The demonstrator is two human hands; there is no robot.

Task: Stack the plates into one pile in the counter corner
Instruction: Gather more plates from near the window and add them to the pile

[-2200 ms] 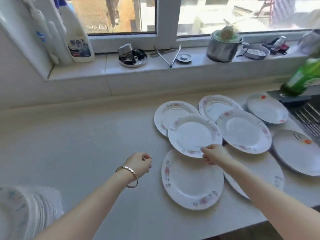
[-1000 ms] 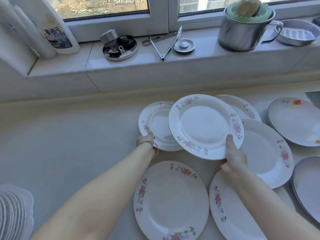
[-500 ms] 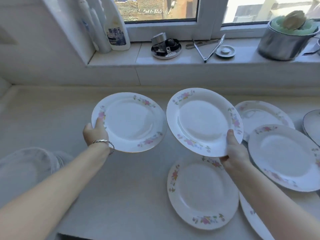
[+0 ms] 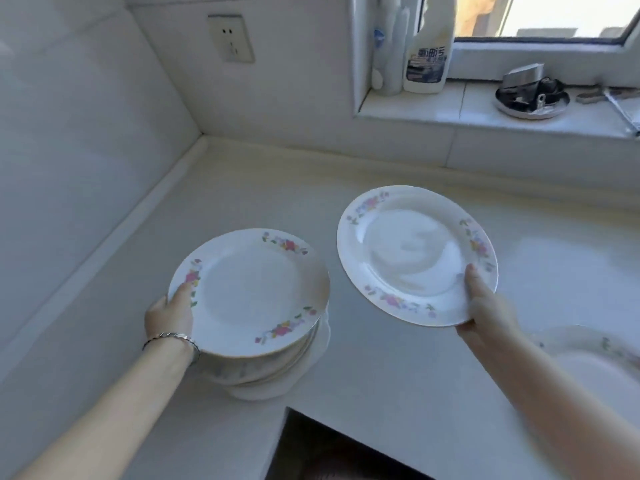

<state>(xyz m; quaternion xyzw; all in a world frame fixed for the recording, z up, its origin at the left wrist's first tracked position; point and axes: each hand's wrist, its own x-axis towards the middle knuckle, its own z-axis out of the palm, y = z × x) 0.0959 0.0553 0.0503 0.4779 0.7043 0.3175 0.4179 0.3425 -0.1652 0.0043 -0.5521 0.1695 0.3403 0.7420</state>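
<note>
My left hand (image 4: 171, 311), a bracelet at its wrist, grips the left rim of a white floral plate (image 4: 251, 292) with the thumb on top. That plate lies on or just above a pile of plates (image 4: 277, 379) standing on the counter near its front edge. My right hand (image 4: 479, 299) holds a second floral plate (image 4: 412, 251) by its lower right rim, tilted in the air to the right of the pile. Another plate (image 4: 595, 355) lies on the counter at the right edge, partly cut off.
The counter corner (image 4: 207, 143) lies to the far left where two tiled walls meet, a wall socket (image 4: 230, 38) above it. On the window sill stand cleaner bottles (image 4: 427, 53) and a round metal dish (image 4: 531, 98). The counter's front edge (image 4: 311, 415) steps back below the pile.
Both hands have carried their plates leftward, and my view turned toward the corner. The left plate has come down onto the pile. The right plate stays in the air.
</note>
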